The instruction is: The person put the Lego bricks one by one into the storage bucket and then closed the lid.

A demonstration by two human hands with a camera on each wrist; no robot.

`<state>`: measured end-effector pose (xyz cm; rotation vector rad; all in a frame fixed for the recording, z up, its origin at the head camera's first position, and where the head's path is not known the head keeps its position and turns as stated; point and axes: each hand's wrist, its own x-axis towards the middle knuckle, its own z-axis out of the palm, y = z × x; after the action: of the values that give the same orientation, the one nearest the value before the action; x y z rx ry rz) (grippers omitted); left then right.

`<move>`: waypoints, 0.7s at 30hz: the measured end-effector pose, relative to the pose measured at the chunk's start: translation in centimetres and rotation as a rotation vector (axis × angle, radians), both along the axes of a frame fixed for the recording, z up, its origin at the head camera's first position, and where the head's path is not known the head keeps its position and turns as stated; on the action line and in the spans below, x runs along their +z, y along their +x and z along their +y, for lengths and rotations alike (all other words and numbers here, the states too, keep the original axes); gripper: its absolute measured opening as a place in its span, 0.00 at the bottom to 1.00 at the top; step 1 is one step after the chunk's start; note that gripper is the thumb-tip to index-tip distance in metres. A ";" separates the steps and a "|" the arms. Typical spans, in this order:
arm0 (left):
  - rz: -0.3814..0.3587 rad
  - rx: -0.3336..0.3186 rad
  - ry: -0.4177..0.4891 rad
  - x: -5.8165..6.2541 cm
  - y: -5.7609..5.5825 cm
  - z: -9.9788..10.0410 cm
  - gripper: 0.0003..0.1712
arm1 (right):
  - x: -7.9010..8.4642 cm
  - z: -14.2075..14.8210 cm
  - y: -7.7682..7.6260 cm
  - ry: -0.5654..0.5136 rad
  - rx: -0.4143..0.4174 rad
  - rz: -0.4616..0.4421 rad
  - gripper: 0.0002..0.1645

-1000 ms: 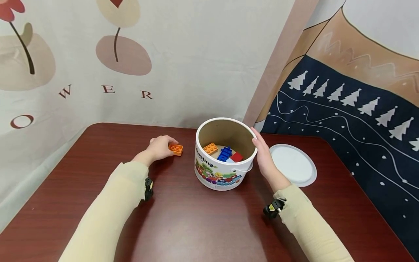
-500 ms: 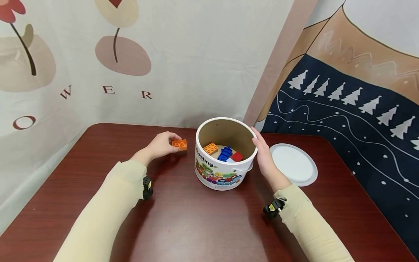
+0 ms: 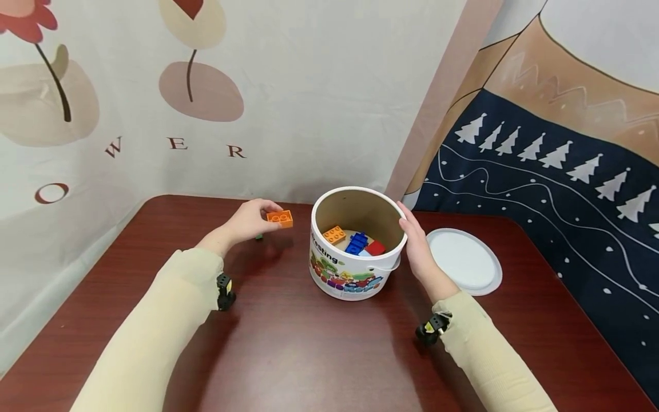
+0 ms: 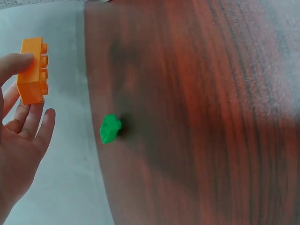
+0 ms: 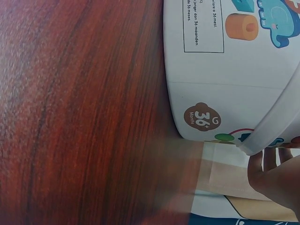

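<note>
My left hand [image 3: 247, 222] pinches an orange toy brick [image 3: 280, 218] between thumb and fingers, above the table left of the bucket. In the left wrist view the orange brick [image 4: 33, 72] shows its row of studs facing right. A small green piece [image 4: 110, 129] lies on the table below that hand; in the head view it peeks out under the hand. My right hand [image 3: 419, 249] rests with extended fingers against the right side of the white bucket [image 3: 350, 274], at its rim. Inside the bucket are an orange brick [image 3: 334, 235], a blue piece [image 3: 356, 244] and a red one [image 3: 375, 248].
A round white lid [image 3: 463, 260] lies on the brown table [image 3: 319, 355] to the right of the bucket. The bucket's white handle [image 5: 276, 112] hangs down its side. Printed cloths [image 3: 309, 103] hang behind the table's far edge.
My left hand has lifted the orange brick off the table and moved slightly farther back. The green piece has come into sight beneath it. My right hand stays at the bucket.
</note>
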<state>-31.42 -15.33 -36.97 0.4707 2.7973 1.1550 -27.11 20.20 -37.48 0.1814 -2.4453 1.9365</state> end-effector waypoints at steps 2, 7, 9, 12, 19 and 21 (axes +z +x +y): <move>-0.002 0.005 0.007 0.3 0.0 -0.1 0.23 | 0.0 0.0 0.0 -0.004 0.000 0.002 0.30; 0.000 0.010 0.021 1.4 0.0 -0.3 0.22 | 0.0 0.0 0.1 -0.005 0.008 0.000 0.30; 0.004 0.009 0.032 2.0 0.1 -0.4 0.22 | 0.1 0.0 0.1 -0.003 0.006 -0.005 0.30; 0.009 0.011 0.050 2.9 0.1 -0.3 0.22 | 0.1 0.0 0.1 -0.002 0.004 -0.008 0.30; 0.021 0.009 0.083 4.5 0.3 0.0 0.21 | 0.0 0.1 0.0 0.002 0.010 -0.001 0.30; 0.020 0.008 0.092 4.8 0.3 0.1 0.21 | -0.1 0.2 0.0 0.002 0.009 -0.004 0.30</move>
<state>-31.13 -15.24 -32.22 0.4816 2.7746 1.2923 -27.14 20.35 -37.57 0.1885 -2.4534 1.9394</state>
